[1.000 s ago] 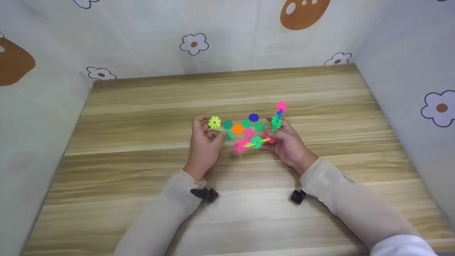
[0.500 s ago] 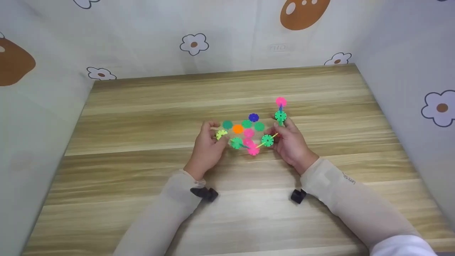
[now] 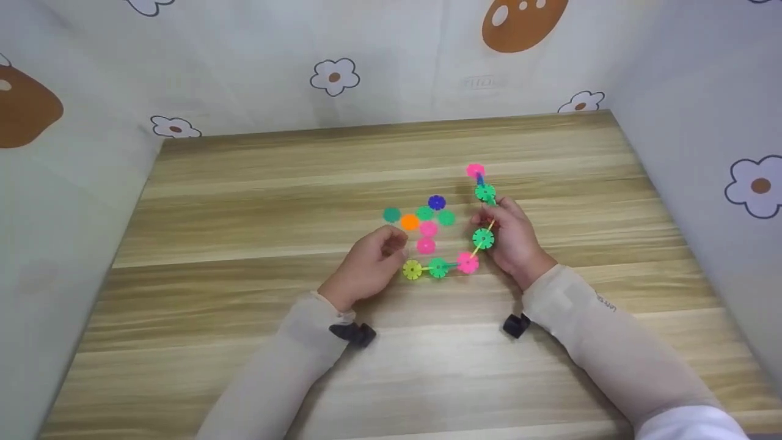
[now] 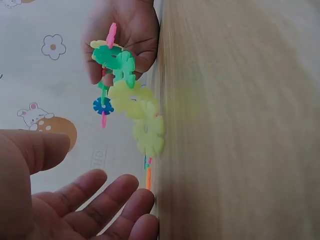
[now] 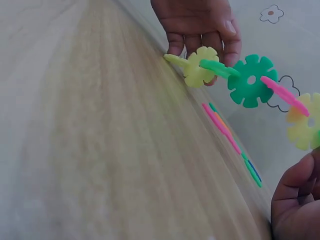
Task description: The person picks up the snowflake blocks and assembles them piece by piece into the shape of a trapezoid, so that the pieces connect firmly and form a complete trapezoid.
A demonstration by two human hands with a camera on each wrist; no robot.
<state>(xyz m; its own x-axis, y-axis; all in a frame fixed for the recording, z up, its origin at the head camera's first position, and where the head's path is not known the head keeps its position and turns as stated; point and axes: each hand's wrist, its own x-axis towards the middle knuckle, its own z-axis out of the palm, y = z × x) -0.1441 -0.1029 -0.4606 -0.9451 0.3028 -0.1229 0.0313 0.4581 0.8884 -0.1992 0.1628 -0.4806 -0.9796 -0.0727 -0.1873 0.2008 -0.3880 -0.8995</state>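
Note:
A chain of slotted plastic snowflake discs, joined edge to edge, bends through the middle of the head view. My right hand (image 3: 516, 238) pinches it near its bend, where a reddish disc is mostly hidden by the fingers. From there the chain runs up to a pink disc (image 3: 475, 170), and down past a green disc (image 3: 483, 239) and a pink one to a yellow end disc (image 3: 412, 269). My left hand (image 3: 369, 263) is beside that yellow end, fingers loosely bent and holding nothing. In the left wrist view, a gap separates its fingers from the yellow discs (image 4: 150, 132).
Several loose discs lie flat on the wooden table (image 3: 244, 201) beyond the hands: a dark blue disc (image 3: 436, 202), an orange disc (image 3: 409, 222), a teal disc (image 3: 391, 214), plus greens and pinks. Patterned walls (image 3: 397, 55) border the table's back and sides.
My left hand has let go of the chain's yellow end and moved slightly right and nearer. The chain has swung right and straightened, held by my right hand.

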